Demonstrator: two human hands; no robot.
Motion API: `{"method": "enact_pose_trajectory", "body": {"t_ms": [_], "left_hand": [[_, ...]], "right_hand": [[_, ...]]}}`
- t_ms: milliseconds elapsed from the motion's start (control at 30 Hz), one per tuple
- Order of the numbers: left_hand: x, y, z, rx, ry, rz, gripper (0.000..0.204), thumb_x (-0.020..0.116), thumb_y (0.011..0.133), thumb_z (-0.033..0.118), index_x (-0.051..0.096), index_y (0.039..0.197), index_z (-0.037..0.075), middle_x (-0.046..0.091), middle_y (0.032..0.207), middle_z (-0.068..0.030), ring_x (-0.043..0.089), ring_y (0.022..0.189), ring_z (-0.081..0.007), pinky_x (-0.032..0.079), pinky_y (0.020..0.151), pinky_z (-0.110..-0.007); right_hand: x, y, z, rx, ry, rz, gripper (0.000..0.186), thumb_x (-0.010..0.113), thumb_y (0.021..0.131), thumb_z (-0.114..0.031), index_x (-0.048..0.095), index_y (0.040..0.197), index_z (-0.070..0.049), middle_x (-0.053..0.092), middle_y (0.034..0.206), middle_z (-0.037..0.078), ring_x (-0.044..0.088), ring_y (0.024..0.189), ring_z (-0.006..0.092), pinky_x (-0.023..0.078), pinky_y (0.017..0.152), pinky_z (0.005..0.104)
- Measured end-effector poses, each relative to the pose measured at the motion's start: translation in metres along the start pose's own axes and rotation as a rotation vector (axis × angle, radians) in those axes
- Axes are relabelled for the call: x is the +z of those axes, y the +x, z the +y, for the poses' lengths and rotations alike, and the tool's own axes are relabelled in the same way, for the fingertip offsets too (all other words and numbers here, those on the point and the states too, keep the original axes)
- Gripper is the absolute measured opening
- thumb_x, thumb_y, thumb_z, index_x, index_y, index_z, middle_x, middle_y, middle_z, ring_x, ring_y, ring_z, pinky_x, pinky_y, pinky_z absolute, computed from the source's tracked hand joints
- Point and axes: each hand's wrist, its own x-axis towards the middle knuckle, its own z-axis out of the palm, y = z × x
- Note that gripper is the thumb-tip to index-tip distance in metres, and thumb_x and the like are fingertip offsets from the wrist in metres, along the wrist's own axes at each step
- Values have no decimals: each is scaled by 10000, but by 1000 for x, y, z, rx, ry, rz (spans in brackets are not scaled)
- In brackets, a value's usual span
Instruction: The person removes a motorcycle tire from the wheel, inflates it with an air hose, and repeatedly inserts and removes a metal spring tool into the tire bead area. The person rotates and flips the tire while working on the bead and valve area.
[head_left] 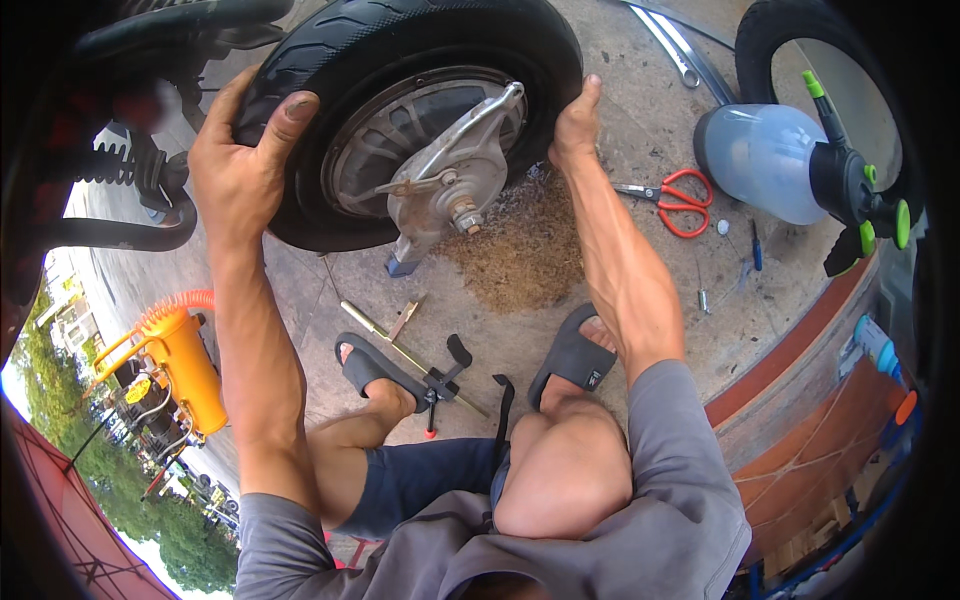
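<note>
Between my two hands stands a scooter wheel point(415, 110) with a black tyre, a grey metal hub and a bracket on its axle. My left hand point(245, 165) is closed round the tyre's left side, thumb on the near sidewall and fingers over the tread. My right hand point(577, 125) presses against the tyre's right edge, its thumb up and its other fingers hidden behind the rubber. A nut and axle end point(466, 216) stick out of the hub toward me. Below the wheel a brown stain of loose grit point(520, 265) spreads on the concrete.
Red-handled scissors point(685, 203), a small blue screwdriver point(757, 246) and a spray bottle point(765, 160) lie at right. Wrenches point(665, 45) and another tyre point(790, 45) are farther back. A clamp tool point(440, 380) lies by my feet. An orange air compressor point(180, 370) stands left, below vehicle parts point(150, 180).
</note>
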Motion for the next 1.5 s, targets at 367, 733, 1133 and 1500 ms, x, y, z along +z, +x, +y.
{"method": "enact_pose_trajectory", "body": {"t_ms": [367, 733, 1133, 1500], "left_hand": [[3, 17, -38, 11, 70, 22, 809, 739, 776, 668, 639, 1261, 29, 728, 1070, -186, 700, 1032, -297, 524, 904, -381], [0, 26, -59, -67, 44, -10, 899, 730, 735, 720, 624, 1266, 3, 691, 1152, -225, 665, 1111, -340, 508, 959, -405], [-10, -33, 15, 655, 57, 47, 451, 801, 781, 209, 650, 1163, 24, 646, 1132, -163, 625, 1046, -345, 513, 914, -414], [45, -142, -46, 256, 370, -1286, 468, 715, 811, 443, 720, 1040, 35, 722, 994, -206, 679, 990, -387, 533, 874, -470]], "right_hand": [[-10, 24, 19, 13, -104, -27, 817, 277, 1029, -614, 515, 1365, 92, 587, 1347, 214, 581, 1220, 294, 442, 1055, 373], [-14, 18, 6, 39, -266, -32, 835, 261, 1026, -635, 529, 1351, 85, 617, 1300, 205, 587, 1214, 296, 444, 1052, 372], [30, 19, -153, -162, -1779, -45, 470, 661, 867, -475, 718, 1060, -50, 716, 1072, 222, 672, 1074, 355, 509, 935, 417], [8, -25, -105, -590, -1632, 511, 364, 595, 841, -285, 756, 1155, -196, 739, 989, 170, 685, 1054, 316, 493, 986, 379]]}}
